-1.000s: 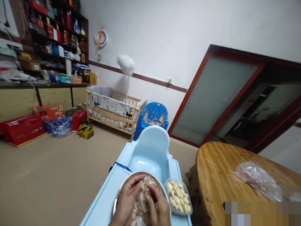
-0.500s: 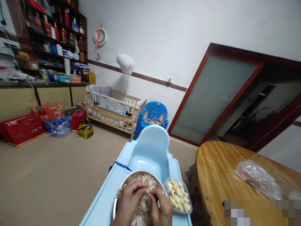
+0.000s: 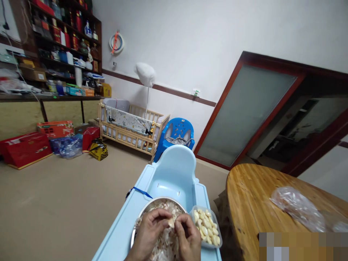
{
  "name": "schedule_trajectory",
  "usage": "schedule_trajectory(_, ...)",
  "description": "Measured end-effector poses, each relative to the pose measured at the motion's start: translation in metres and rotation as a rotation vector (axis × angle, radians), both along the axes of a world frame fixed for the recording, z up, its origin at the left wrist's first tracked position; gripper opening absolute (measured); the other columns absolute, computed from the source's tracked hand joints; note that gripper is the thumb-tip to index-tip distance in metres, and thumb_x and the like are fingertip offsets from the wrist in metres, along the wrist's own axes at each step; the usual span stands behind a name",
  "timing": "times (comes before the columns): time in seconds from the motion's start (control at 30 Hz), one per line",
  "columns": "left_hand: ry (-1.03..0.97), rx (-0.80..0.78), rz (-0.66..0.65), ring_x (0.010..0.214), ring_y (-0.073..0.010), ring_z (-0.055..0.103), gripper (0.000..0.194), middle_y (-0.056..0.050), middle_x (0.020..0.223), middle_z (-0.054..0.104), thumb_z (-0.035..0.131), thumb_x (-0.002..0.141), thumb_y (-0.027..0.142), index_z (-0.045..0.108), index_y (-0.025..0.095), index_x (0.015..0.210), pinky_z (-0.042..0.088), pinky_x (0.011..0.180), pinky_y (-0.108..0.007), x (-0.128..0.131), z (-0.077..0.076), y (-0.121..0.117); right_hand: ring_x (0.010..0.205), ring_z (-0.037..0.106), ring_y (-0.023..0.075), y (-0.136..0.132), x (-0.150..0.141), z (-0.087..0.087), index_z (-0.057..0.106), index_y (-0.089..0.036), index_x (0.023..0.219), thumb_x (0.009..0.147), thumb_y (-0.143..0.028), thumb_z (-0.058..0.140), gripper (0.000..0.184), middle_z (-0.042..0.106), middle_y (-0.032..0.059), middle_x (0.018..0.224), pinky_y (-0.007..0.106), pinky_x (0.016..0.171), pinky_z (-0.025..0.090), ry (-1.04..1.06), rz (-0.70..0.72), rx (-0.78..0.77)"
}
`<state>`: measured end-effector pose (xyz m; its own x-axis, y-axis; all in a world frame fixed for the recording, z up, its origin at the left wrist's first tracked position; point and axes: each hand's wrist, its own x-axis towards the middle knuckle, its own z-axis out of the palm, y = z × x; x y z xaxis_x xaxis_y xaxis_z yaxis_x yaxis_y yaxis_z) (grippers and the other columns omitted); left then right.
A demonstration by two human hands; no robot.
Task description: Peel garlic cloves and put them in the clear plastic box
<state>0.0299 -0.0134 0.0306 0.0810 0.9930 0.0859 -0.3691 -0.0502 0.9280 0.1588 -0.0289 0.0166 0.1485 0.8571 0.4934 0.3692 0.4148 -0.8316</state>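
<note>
A pale garlic clove (image 3: 171, 222) is pinched between the thumb and fingers of my left hand (image 3: 149, 230). My right hand (image 3: 188, 235) is closed in a pinch right beside the clove; what sits between its fingertips is too small to make out. Both hands are over a round steel bowl (image 3: 133, 233) filled with garlic skins (image 3: 163, 246). Close to my right hand stands a clear plastic tub (image 3: 220, 241) of peeled garlic cloves (image 3: 207, 225). Bowl and tub rest on a light-blue plastic child's seat (image 3: 116, 232) with a tray.
A round wooden table (image 3: 244, 195) with a clear plastic bag (image 3: 297, 206) on it is at the right. Farther back are a blue chair (image 3: 181, 127), a wooden crib (image 3: 127, 139) and a sliding door (image 3: 244, 108). Red gift boxes (image 3: 25, 148) and bags lie on the floor at left.
My right hand's fingers have drawn slightly apart from the left's, and the clove between them shows more plainly. Bowl, tub and seat stay in place.
</note>
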Motion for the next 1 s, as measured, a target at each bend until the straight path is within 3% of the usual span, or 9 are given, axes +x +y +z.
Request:
schedule_trajectory(0.17,-0.103,-0.072,-0.066,0.078,-0.0233,0.065,0.025,-0.007,0.077,0.072,0.078,0.056,0.031,0.072,0.017,0.076,0.05,0.074,-0.031,0.001,0.005,-0.002,0.056,0.053,0.0136,0.0,0.002,0.0,0.052,-0.02,0.069,0.085,-0.028,0.045,0.02,0.054,-0.0017,0.062,0.022,0.053,0.043,-0.089,-0.06,0.011)
schedule_trajectory(0.33,-0.179,-0.072,-0.102,0.077,-0.0211,0.065,0.031,-0.006,0.077,0.072,0.079,0.057,0.032,0.072,0.019,0.084,0.05,0.073,-0.029,0.003,-0.002,-0.001,0.057,0.053,0.0139,0.0,0.004,0.003,0.051,-0.02,0.072,0.087,-0.025,0.042,0.018,0.054,-0.0013,0.064,0.023,0.055,0.043,-0.21,-0.085,0.053)
schedule_trajectory(0.47,-0.219,-0.122,-0.11,0.084,-0.0227,0.065,0.037,-0.008,0.084,0.073,0.077,0.06,0.036,0.071,0.02,0.092,0.049,0.077,-0.031,0.005,-0.005,-0.002,0.058,0.054,0.0147,-0.001,-0.004,0.004,0.053,-0.021,0.073,0.088,-0.027,0.043,0.019,0.056,-0.0006,0.064,0.024,0.056,0.043,-0.182,-0.144,0.11)
schedule_trajectory(0.7,-0.145,-0.1,-0.116,0.094,-0.0289,0.063,0.044,-0.012,0.093,0.073,0.082,0.052,0.034,0.073,0.02,0.093,0.047,0.086,-0.037,0.004,-0.003,-0.004,0.063,0.057,0.0169,-0.002,-0.014,-0.002,0.057,-0.023,0.076,0.089,-0.029,0.042,0.021,0.061,0.0014,0.068,0.026,0.06,0.043,-0.172,-0.19,0.153)
schedule_trajectory(0.87,-0.124,-0.057,-0.19,0.095,-0.0293,0.063,0.047,-0.013,0.095,0.072,0.078,0.058,0.037,0.07,0.02,0.1,0.047,0.086,-0.039,0.003,-0.003,-0.004,0.062,0.057,0.0153,-0.001,-0.003,0.002,0.053,-0.022,0.075,0.088,-0.02,0.041,0.018,0.058,-0.0001,0.067,0.024,0.059,0.043,-0.285,-0.13,0.118)
schedule_trajectory(1.0,-0.132,-0.068,-0.236,0.097,-0.0281,0.061,0.046,-0.012,0.096,0.071,0.076,0.062,0.036,0.068,0.019,0.104,0.047,0.085,-0.037,0.0,-0.009,-0.005,0.059,0.056,0.016,0.003,0.006,0.009,0.051,-0.021,0.073,0.086,-0.018,0.041,0.017,0.057,0.0,0.064,0.025,0.057,0.044,-0.33,-0.225,0.113)
